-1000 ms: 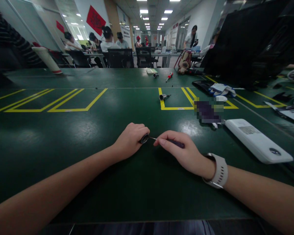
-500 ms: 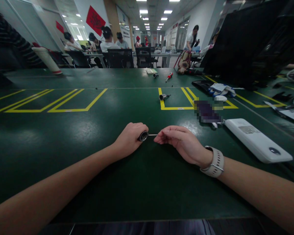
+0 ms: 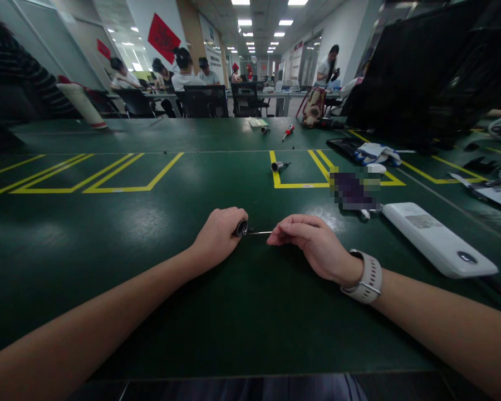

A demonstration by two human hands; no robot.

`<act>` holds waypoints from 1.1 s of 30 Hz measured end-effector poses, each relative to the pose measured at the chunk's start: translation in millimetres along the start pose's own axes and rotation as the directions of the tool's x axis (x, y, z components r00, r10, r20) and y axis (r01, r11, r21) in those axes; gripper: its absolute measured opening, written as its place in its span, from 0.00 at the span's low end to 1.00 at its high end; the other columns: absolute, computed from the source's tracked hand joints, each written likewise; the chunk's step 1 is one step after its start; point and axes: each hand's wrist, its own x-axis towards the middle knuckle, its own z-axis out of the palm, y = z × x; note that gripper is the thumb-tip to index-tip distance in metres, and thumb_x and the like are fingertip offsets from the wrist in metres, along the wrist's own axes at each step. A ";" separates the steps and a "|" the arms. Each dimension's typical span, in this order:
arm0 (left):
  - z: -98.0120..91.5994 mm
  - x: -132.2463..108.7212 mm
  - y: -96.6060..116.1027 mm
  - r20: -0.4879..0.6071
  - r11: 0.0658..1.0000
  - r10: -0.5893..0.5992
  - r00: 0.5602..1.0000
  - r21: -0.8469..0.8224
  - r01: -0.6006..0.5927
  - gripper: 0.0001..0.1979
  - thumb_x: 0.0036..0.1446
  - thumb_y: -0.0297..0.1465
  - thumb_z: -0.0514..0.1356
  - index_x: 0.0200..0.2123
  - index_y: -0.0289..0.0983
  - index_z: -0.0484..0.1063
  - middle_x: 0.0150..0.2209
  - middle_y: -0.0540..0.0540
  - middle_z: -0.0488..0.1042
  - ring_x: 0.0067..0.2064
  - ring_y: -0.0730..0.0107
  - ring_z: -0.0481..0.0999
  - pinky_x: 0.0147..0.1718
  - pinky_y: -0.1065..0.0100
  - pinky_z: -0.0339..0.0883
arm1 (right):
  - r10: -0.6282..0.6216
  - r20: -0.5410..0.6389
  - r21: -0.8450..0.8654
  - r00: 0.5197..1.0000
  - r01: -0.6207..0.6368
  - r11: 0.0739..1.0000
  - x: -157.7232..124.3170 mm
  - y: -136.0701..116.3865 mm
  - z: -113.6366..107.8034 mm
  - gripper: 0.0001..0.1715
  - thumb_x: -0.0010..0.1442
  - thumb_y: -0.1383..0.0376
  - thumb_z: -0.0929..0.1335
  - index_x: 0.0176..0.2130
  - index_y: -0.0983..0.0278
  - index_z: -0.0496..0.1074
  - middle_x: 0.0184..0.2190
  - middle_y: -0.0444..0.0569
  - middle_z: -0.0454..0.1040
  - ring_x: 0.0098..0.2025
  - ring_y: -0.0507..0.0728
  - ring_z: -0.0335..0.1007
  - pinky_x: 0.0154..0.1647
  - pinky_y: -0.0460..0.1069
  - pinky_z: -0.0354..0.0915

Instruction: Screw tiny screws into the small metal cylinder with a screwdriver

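Observation:
My left hand [image 3: 219, 236] is wrapped round a small cylindrical metal part [image 3: 241, 228], its dark round open end facing right. From the fingers of my right hand [image 3: 303, 236], a thin metal shaft [image 3: 260, 233] points left, its tip near that open end. Whatever handle the shaft has is hidden inside my curled right fingers. Between the part and my right hand shows a tiny dark piece [image 3: 251, 229], too small to name. Both hands are low over the green table [image 3: 242, 323].
Beyond my hands, a similar metal part [image 3: 279, 166] lies inside yellow tape, with a red screwdriver [image 3: 289, 132] and another metal part [image 3: 264, 130] farther back. To the right are a blurred-out phone [image 3: 353, 189], a white power bank [image 3: 438, 239] and gloves [image 3: 378, 152]. People sit beyond.
My left hand has shifted slightly left with the metal part, and my right hand slightly right. More of the thin shaft shows between them, and the tiny dark piece is now visible.

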 end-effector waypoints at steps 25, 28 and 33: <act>1.6 -1.0 -2.6 -0.111 0.955 0.091 0.990 -0.270 -0.118 0.02 0.54 0.28 0.56 0.32 0.37 0.66 0.33 0.48 0.72 0.36 0.68 0.71 0.36 0.65 0.63 | -0.075 -0.024 -0.391 0.997 0.060 0.918 -1.8 2.1 5.2 0.10 0.58 0.63 0.65 0.30 0.65 0.74 0.30 0.48 0.75 0.37 0.56 0.71 0.42 0.53 0.64; 0.2 -0.8 -2.2 -0.061 0.952 0.127 0.990 -0.272 -0.139 0.03 0.53 0.27 0.56 0.34 0.37 0.67 0.34 0.48 0.73 0.37 0.68 0.72 0.38 0.65 0.63 | -0.081 -0.021 -0.399 0.996 0.066 0.914 -1.7 2.7 5.7 0.10 0.58 0.63 0.65 0.30 0.64 0.74 0.31 0.48 0.75 0.37 0.56 0.71 0.42 0.53 0.64; -0.3 -0.2 -1.4 -0.001 0.964 0.132 0.991 -0.234 -0.129 0.05 0.52 0.26 0.56 0.35 0.38 0.68 0.34 0.49 0.74 0.36 0.68 0.73 0.38 0.64 0.63 | -0.088 -0.044 -0.343 0.995 0.068 0.937 -2.0 4.4 5.1 0.10 0.57 0.62 0.65 0.30 0.65 0.74 0.30 0.48 0.75 0.36 0.56 0.71 0.42 0.53 0.64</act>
